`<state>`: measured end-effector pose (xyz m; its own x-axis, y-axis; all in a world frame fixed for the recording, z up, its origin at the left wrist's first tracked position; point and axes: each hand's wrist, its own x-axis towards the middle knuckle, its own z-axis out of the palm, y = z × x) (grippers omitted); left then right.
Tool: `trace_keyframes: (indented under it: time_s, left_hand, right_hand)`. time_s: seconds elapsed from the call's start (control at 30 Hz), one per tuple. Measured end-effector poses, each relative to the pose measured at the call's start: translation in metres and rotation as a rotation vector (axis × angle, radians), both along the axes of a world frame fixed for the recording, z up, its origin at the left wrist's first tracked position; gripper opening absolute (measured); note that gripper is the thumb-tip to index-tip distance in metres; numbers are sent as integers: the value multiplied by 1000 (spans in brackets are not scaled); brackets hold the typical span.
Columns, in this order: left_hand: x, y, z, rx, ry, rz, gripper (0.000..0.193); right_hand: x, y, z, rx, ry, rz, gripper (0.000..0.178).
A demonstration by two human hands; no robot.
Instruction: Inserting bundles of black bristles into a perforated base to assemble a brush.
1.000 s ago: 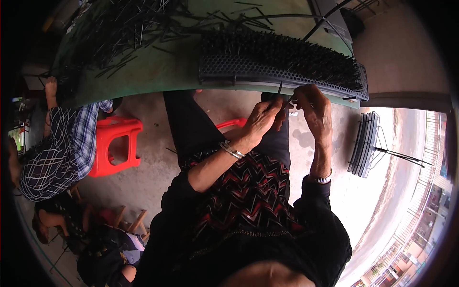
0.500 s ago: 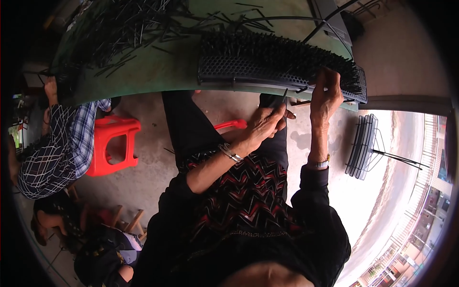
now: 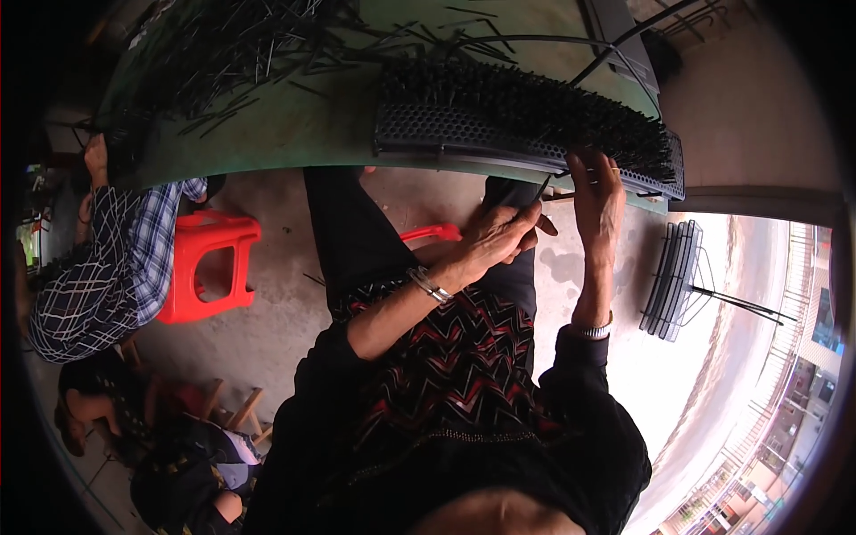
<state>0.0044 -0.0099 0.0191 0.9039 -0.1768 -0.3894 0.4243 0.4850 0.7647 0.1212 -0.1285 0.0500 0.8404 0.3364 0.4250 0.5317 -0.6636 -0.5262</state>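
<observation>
A long black perforated panel (image 3: 419,132), thick with upright black strips (image 3: 526,98), lies along the near edge of the green table (image 3: 334,120). Just in front of it, my left hand (image 3: 504,239) is closed around thin black strips (image 3: 543,187), one end poking out past the fingers. How many strips it holds is hidden. My right hand (image 3: 600,192) pinches at the panel's front edge, right of centre. Whatever sits between those fingertips is too small to make out.
Loose black strips (image 3: 241,62) are heaped at the table's far left. On the left, a person in a checked shirt (image 3: 156,241) sits near a red plastic stool (image 3: 214,259). A wire rack (image 3: 673,281) stands on the floor to the right.
My right hand has shifted slightly left and down along the panel's front edge. My left hand has moved slightly, staying closed on the black strips.
</observation>
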Motion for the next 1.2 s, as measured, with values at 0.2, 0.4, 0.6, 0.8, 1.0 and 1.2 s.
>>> trace_keyframes:
  time_s: [0.2,0.4,0.6,0.8,1.0,1.2]
  left_hand:
    - [2,4,-9,-142,-72,-156,46]
    - [1,3,-3,-98,102,34,49]
    - [-5,6,-17,-111,65,17,39]
    - [-10,11,-25,-110,43,42,36]
    - [-14,13,-23,-61,34,63,36]
    - [-28,26,-18,-67,-9,105,36]
  right_hand:
    - [-23,-21,14,324,847,288,25]
    - [-6,-17,10,350,166,-97,9]
    - [12,1,-4,264,-102,-51,7]
    - [10,2,-1,258,-43,-90,8]
    - [11,-4,-14,162,-7,-56,11]
    - [11,5,-21,-76,-124,-92,14]
